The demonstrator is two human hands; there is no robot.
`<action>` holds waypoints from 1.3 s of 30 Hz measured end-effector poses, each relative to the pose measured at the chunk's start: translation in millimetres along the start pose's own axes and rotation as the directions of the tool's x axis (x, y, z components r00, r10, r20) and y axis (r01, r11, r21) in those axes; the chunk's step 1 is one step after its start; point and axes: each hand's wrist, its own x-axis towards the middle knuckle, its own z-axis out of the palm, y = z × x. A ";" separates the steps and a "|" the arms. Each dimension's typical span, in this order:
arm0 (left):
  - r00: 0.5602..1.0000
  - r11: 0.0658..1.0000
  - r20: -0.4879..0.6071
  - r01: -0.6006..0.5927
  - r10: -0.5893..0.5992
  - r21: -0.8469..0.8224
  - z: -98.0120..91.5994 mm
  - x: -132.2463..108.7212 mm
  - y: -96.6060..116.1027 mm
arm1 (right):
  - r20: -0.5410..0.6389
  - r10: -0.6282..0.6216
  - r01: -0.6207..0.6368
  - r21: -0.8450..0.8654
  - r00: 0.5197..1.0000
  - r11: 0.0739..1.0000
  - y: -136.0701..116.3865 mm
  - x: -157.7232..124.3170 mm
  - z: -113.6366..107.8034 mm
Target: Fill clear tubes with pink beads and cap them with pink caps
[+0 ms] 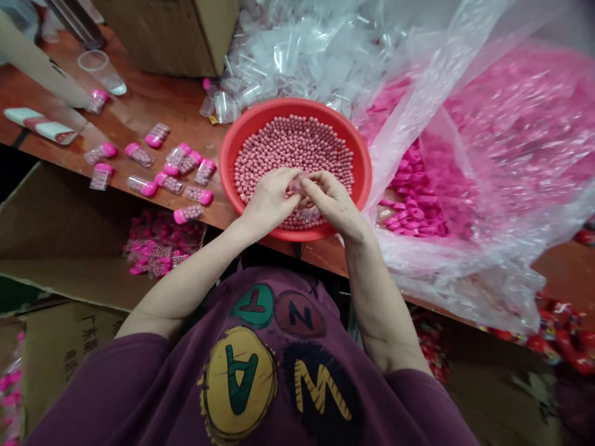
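Over a red plastic bowl (226, 167) full of small pink beads (297, 139), my two hands meet. My left hand (272, 198) is closed around a small clear tube (295, 183), with pink showing through it. My right hand (332, 201) curls in from the other side, thumb and forefinger pinched beside the tube. What the right fingers hold is hidden. Below the hands, another clear plastic piece (310, 215) shows against the beads; whether it is held or lying there I cannot tell.
Several bead-filled tubes with pink caps (139, 155) lie left on the table; more fill a cardboard box (65, 229) below. Empty clear tubes (279, 62) heap behind the bowl. At right, a plastic bag (418, 111) holds pink caps (413, 207). A clear cup (105, 73) lies back left.
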 end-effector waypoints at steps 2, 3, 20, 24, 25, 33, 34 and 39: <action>0.997 0.990 0.046 -0.061 0.055 0.124 -0.3 14.5 -7.3 | -0.071 -0.049 0.043 -0.094 0.996 0.995 -5.6 -4.3 -5.0; 0.993 0.970 0.092 -0.096 0.077 0.223 -3.6 23.1 -12.4 | -0.136 -0.099 0.077 -0.159 0.986 0.984 -7.5 -7.9 -11.5; 0.736 0.920 0.652 -0.109 -0.179 0.376 16.4 65.2 -45.3 | -0.621 0.022 -0.495 -0.602 0.783 0.627 120.4 -68.5 -172.6; 0.844 0.981 0.504 0.187 -0.185 0.047 0.4 48.5 -3.8 | -0.607 -0.026 -0.442 -0.607 0.794 0.660 117.2 -54.5 -161.3; 0.858 0.963 0.467 0.265 -0.214 -0.045 -3.4 41.9 4.1 | -0.616 -0.047 -0.425 -0.596 0.787 0.681 113.9 -53.9 -162.3; 0.831 0.530 0.416 0.556 -0.370 -0.640 -7.3 1.3 14.7 | -0.827 -0.153 0.206 -0.046 0.541 0.978 43.5 -34.8 -120.2; 0.830 0.492 0.419 0.556 -0.368 -0.669 -6.1 -1.1 14.2 | -0.775 -0.176 0.234 -0.037 0.607 0.972 34.0 -30.8 -104.9; 0.832 0.390 0.431 0.548 -0.351 -0.740 -7.8 -5.3 14.9 | -0.465 -0.173 0.118 -0.146 0.868 0.982 23.4 -4.1 -42.2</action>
